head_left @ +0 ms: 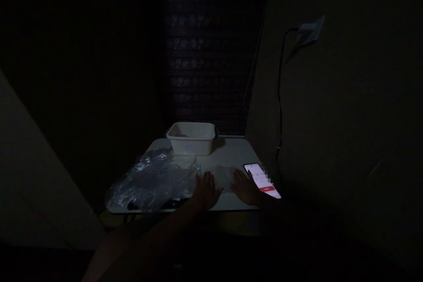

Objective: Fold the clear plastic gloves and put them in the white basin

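Note:
On the small white table (228, 150), my left hand (205, 190) lies flat with its fingers stretched out. It rests at the edge of a clear, thin plastic piece (222, 177), perhaps a flat bag; the dim light hides its exact kind. My right hand (245, 187) is at the other side of that piece, palm down and fingers spread. Neither hand grips anything. A heap of crinkled clear plastic (150, 180) spreads over the table to the left of my left hand. Close beside my right hand lies a lit phone (259, 176), its screen showing a red button.
At the back of the table stands a white plastic tub (194, 146) with dark side handles and something indistinct inside. A wall outlet (309, 33) with a black cable (280, 92) is on the right. Dark blinds (201, 66) hang behind. The room is very dim.

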The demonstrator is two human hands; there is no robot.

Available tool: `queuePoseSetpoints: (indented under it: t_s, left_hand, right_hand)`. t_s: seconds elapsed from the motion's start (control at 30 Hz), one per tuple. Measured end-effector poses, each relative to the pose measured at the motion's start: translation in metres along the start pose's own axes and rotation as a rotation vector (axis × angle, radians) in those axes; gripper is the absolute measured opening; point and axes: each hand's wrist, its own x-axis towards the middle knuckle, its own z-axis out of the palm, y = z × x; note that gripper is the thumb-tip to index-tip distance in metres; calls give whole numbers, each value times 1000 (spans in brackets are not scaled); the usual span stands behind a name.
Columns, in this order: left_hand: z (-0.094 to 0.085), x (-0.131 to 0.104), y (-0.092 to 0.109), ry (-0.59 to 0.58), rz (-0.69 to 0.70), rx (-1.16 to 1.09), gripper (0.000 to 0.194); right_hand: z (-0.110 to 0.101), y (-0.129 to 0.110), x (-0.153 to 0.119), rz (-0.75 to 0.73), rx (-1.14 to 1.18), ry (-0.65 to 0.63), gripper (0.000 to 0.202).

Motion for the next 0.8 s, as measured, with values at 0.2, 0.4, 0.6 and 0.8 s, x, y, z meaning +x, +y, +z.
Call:
queuePoseSetpoints:
  t_s: [0.2,0.4,0.6,0.8]
  left_hand:
    - [-6,16,2,50,82,-48,50]
    - [13,21,6,47,90,-37,51]
    - [11,14,5,52,24,-1,60]
    - [-2,14,2,57,-41,38,62]
  right_hand:
    - [-4,-3,15,-64,40,35,44]
    - [12,-9,16,-153,51,43,46]
    - [10,-2,9,-71,48,48,47]
    - [-6,16,13,-51,4,52,43]
